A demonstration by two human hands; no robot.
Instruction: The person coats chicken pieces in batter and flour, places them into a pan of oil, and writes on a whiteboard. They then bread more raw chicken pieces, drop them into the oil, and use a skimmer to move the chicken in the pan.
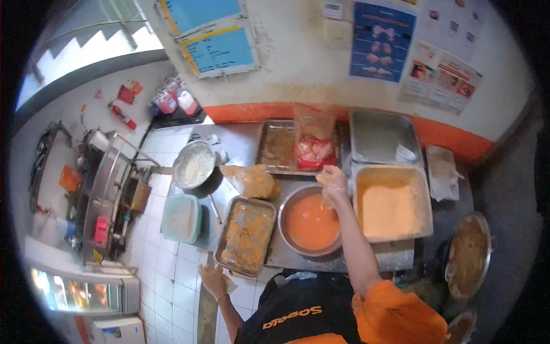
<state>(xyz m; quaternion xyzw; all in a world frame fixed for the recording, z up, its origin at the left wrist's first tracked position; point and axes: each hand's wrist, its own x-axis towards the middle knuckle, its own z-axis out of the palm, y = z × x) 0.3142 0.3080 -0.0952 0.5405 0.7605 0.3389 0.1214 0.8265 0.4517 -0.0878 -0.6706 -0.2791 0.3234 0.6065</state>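
My right hand (pixel 333 181) hangs by a round metal bowl (pixel 283 222) of glossy orange liquid (pixel 309 222); I can't tell whether it or my left hand (pixel 213 281) grips anything.

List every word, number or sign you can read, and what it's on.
"Saga...": black apron, last letters unclear.
Too small or blurred: blue poster, blue-and-yellow notices, white picture sheets.
No numbers legible.

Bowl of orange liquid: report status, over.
Right hand at far side of bowl, left hand near tray; both grips unclear. Orange liquid in bowl. Right forearm partly hides bowl.
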